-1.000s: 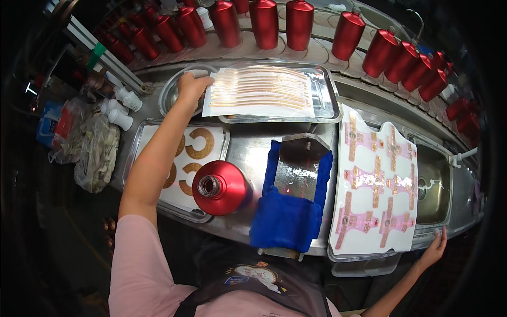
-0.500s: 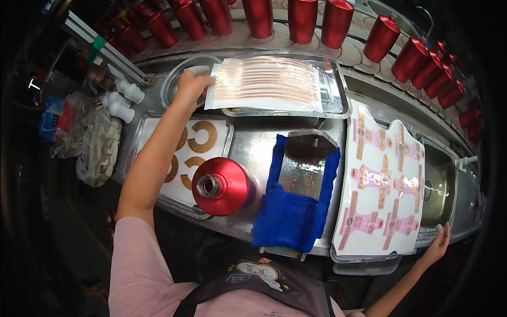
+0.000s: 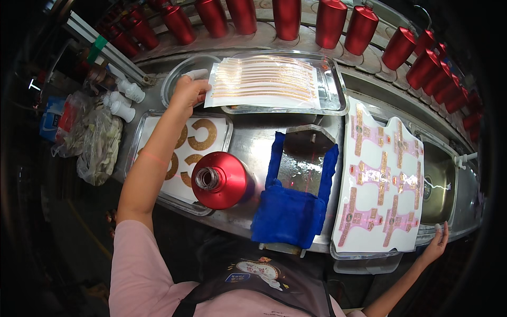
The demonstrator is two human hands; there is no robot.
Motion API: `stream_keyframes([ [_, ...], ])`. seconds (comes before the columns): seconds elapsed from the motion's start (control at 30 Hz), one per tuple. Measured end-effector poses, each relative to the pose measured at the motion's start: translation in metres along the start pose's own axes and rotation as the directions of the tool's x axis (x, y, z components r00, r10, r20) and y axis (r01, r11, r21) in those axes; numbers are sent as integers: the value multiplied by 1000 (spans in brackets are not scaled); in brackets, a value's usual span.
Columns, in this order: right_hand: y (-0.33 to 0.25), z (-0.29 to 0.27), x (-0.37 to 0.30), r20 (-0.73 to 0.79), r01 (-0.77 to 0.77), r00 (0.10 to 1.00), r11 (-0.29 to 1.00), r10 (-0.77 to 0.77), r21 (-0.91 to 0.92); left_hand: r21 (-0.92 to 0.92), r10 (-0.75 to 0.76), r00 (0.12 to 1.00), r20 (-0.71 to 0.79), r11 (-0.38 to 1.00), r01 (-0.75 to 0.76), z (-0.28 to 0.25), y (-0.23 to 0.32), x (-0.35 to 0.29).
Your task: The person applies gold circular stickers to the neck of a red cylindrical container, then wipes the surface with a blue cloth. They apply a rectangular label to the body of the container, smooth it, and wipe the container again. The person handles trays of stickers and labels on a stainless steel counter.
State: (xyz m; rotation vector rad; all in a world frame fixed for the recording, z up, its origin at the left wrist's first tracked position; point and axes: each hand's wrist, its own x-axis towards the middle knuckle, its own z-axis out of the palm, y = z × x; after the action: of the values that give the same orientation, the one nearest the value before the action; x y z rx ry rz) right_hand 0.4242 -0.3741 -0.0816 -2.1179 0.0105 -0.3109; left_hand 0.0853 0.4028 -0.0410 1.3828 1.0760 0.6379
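Observation:
My left hand [image 3: 189, 94] reaches over a round metal bowl [image 3: 168, 84], its fingertips at the left edge of a white sheet with gold strip decals [image 3: 264, 83]. A white-covered finger stands apart from the others; whether the hand touches the sheet I cannot tell. The sheet lies across a metal tray [image 3: 335, 87]. Far to the right, my right hand [image 3: 437, 244] is beside a small metal sink [image 3: 441, 190], fingers apart, holding nothing visible. Between my arms stands a shiny red bottle [image 3: 227, 185], its threaded neck uncapped. Right of it sits a blue-cloth-covered metal cradle [image 3: 289, 214].
A tray [image 3: 138, 134] holds a sheet of gold ring-shaped decals [image 3: 203, 134]. A sheet of pink and gold decals [image 3: 377, 179] lies left of the sink. Red bottles [image 3: 288, 21] line the curved conveyor behind. White nozzle-like parts [image 3: 129, 91] and plastic bags [image 3: 97, 142] sit left.
My left hand has drawn back slightly from the sheet's edge. Red bottles on the conveyor have shifted right. The whole view has moved a little; my right hand stays by the sink.

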Motion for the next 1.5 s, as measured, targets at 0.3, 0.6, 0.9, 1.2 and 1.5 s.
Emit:
stream_keyframes([
  [0.3, 10, 9, 1, -56, 35, 998, 999, -32, 39, 84, 22, 998, 59, 996, -27, -4, -5, 14],
  [0.6, 11, 9, -2, 2, 165, 986, 986, -165, 34, 7, 46, 999, 8, 999, -47, -4, 2, 6],
  [0.9, 31, 2, 6, 62, 18, 998, 999, -21, 46, 102, 40, 998, 55, 994, -46, -5, -8, 20],
  [1.2, -21, 17, -7, 74, 34, 997, 999, -37, 38, 141, 154, 988, -6, 978, -152, 3, 0, 9],
  [1.5, -193, 128, -52, 252, 296, 911, 943, -326, 149, 116, 112, 994, -6, 987, -111, 4, 6, 4],
])
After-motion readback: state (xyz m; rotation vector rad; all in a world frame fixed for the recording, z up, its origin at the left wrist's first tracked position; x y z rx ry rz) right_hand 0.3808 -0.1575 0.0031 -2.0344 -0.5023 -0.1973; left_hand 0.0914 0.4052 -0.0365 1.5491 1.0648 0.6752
